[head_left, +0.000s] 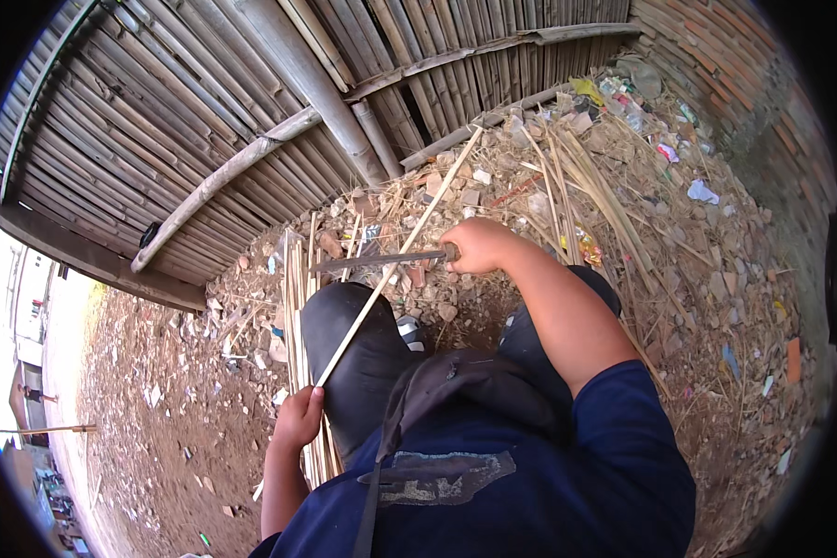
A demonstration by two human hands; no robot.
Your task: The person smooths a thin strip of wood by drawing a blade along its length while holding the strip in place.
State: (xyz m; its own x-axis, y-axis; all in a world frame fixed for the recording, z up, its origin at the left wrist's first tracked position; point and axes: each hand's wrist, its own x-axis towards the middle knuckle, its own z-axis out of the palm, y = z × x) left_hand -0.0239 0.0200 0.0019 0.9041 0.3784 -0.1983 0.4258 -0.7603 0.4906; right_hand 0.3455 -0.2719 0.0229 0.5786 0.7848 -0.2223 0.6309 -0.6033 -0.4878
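Left hand [298,418] closed around the near end of 1 long bamboo strip [400,251], which slants up across the left knee [358,344] toward the bamboo fence [205,121]. Right hand [479,246] fisted on the handle of a long knife [377,261], blade lying crosswise on the strip. Bundle of split strips [298,316] lies on the dirt just left of the knee; rubble and litter [642,186] beyond.

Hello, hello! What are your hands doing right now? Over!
Left hand grips the long bamboo strip. Right hand holds a knife, blade laid across the strip. Strip rests over the knee. Nothing blocking.
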